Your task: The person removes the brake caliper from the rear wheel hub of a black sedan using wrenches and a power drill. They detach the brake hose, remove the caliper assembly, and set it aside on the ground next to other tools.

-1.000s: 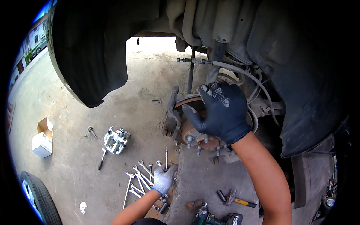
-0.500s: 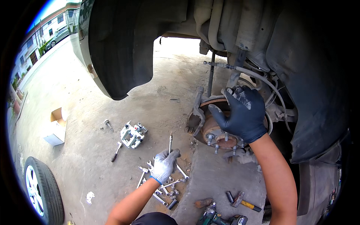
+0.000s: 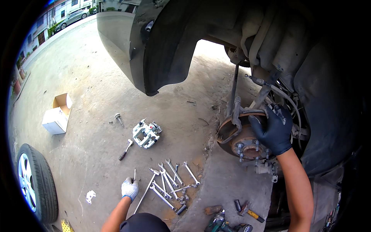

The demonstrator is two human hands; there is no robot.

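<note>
My left hand [image 3: 130, 189], in a white knit glove, is closed around a slim metal tool [image 3: 135, 173]; only its narrow shaft shows, pointing up past the fingers. Beside it, several combination wrenches [image 3: 166, 181], a long-handled wrench [image 3: 145, 193] and some sockets [image 3: 183, 197] lie on the ground. My right hand [image 3: 276, 129], in a black glove, grips the upper right edge of the rusty brake disc [image 3: 228, 129]. Its thumb lies across the front, while the other fingers curl at the rim, partly hidden. Wheel studs [image 3: 257, 145] stick out of the hub.
A silver brake caliper [image 3: 147, 133], a ratchet [image 3: 126, 150] and an open box [image 3: 57, 120] lie left. A wheel [image 3: 36, 183] stands at far left. A cordless power tool [image 3: 218, 223] and a hammer [image 3: 251, 212] lie in front. The fender [image 3: 166, 50] overhangs the disc.
My left hand has moved left with the metal tool, off the wrenches. My right hand stays at the disc. The whole view has shifted, carrying the car to the right.
</note>
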